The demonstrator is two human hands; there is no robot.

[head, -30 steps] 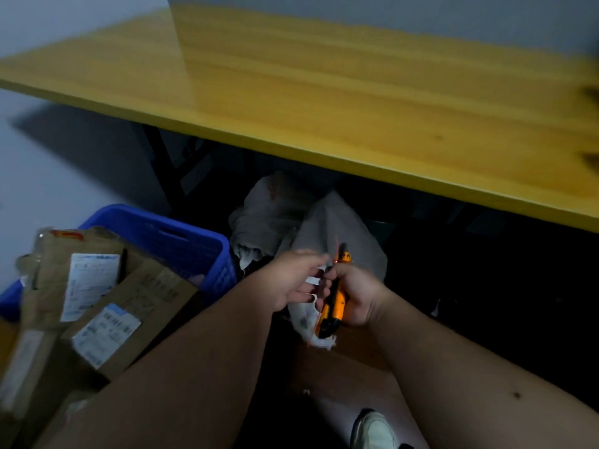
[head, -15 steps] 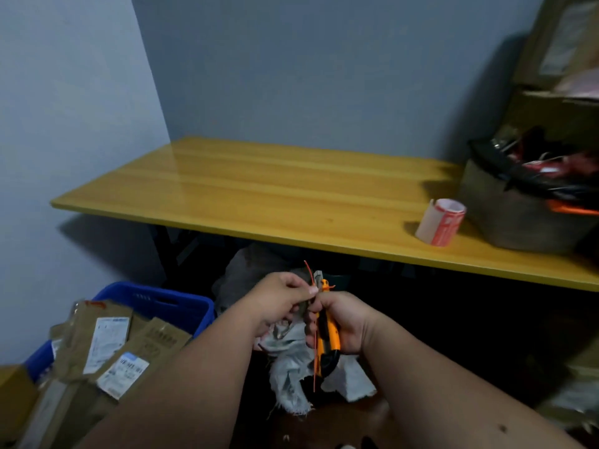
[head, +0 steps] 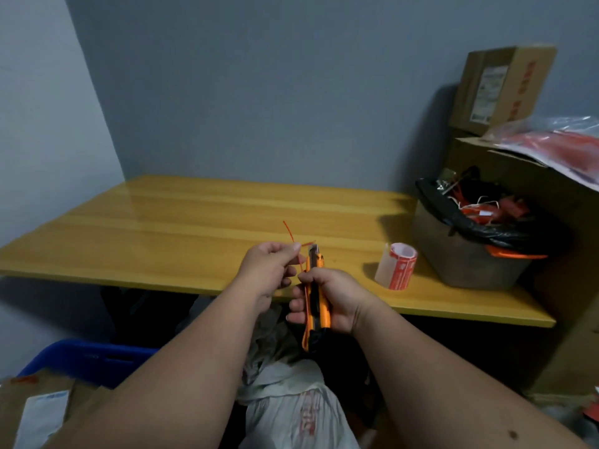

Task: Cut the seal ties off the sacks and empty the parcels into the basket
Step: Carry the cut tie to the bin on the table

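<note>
Head camera looks down on two bare forearms raised in front of a long yellow wooden table [head: 194,228]. The left hand [head: 269,270] pinches a thin orange plastic seal tie [head: 288,231] between thumb and fingertips, its free end curling upward above the knuckles. The right hand [head: 330,303] is wrapped around an orange and black utility knife [head: 316,306] held upright, blade tip beside the tie. Below the hands lies a limp white woven sack [head: 291,413], and at lower left a blue plastic basket [head: 90,358] shows behind brown cardboard parcels [head: 42,406] with white labels. On the table's right end stand a red and white roll of labels [head: 397,265] and a bin lined with a black bag [head: 470,241] holding orange scraps. The tie looks light, springy and slick, so a firm pinch near the cut end probably suits it best; the sack appears soft and floppy, likely best gripped by its bottom corners for emptying. Blade near fingers is the risk.
</note>
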